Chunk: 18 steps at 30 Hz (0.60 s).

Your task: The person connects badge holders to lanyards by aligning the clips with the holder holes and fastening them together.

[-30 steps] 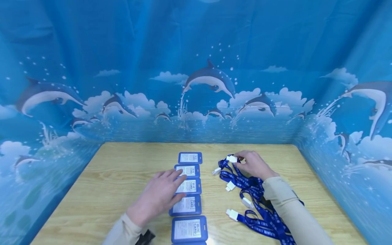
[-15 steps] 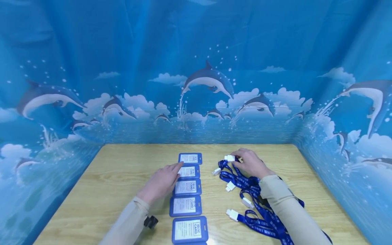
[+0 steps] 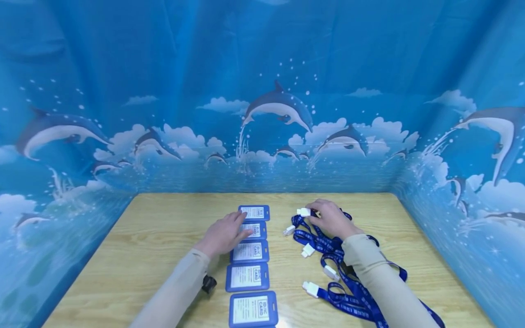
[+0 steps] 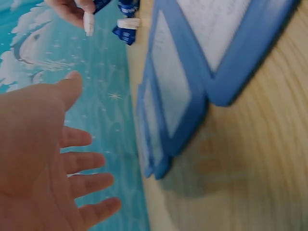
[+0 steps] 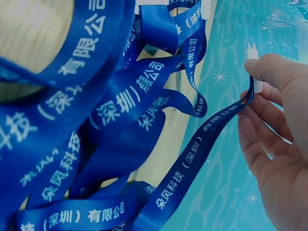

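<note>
Left hand [image 3: 223,233] spread, right hand [image 3: 331,219] pinching clip [image 3: 304,212]

Worktop [image 3: 135,246]: backdrop [image 3: 262,177] behind, and along both sides. Mid-worktop, card holders [image 3: 247,277] in a column running away from the person, at least five. Right of these, separated by bare surface, heaped lanyards [image 3: 328,246]; loose clips [image 3: 311,289] on heap's left side, facing the column. Left-hand grip [image 3: 221,234] at the column's far end, over the left edges; contact unclear. Right-hand grip [image 3: 331,219] at heap's far end, one clip [image 3: 303,212] between thumb and fingers, strap trailing back to heap.
</note>
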Each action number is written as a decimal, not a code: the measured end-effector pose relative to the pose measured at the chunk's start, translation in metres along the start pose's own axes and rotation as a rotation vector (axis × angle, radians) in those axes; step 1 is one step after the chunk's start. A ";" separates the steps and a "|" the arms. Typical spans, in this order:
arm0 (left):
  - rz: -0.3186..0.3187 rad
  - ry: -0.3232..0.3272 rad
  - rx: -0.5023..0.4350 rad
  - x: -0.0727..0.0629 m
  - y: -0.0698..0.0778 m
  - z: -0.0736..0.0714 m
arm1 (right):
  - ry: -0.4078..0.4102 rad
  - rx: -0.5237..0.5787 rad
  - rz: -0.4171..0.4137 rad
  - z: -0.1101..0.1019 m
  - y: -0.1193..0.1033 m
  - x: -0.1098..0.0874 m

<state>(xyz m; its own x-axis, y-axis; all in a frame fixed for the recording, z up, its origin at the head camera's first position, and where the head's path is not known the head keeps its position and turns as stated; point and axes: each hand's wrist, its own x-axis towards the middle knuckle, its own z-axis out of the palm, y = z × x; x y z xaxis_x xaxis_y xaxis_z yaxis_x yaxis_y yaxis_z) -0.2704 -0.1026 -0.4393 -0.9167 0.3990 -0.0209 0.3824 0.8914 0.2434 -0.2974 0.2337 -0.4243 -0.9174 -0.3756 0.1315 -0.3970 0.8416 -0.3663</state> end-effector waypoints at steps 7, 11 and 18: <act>-0.030 -0.023 0.004 0.015 -0.004 0.013 | -0.008 0.001 -0.010 0.005 0.002 0.003; -0.035 -0.038 0.019 0.020 -0.007 0.019 | -0.012 0.008 -0.007 0.008 0.004 0.004; -0.025 -0.041 0.043 0.024 -0.012 0.031 | -0.030 -0.014 -0.008 0.014 0.008 0.010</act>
<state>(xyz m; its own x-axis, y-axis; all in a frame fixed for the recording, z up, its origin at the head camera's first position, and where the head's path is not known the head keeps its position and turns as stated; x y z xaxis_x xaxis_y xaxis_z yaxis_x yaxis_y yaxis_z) -0.2933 -0.0968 -0.4728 -0.9210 0.3839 -0.0668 0.3645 0.9094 0.2004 -0.3095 0.2308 -0.4389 -0.9132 -0.3934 0.1062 -0.4045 0.8437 -0.3528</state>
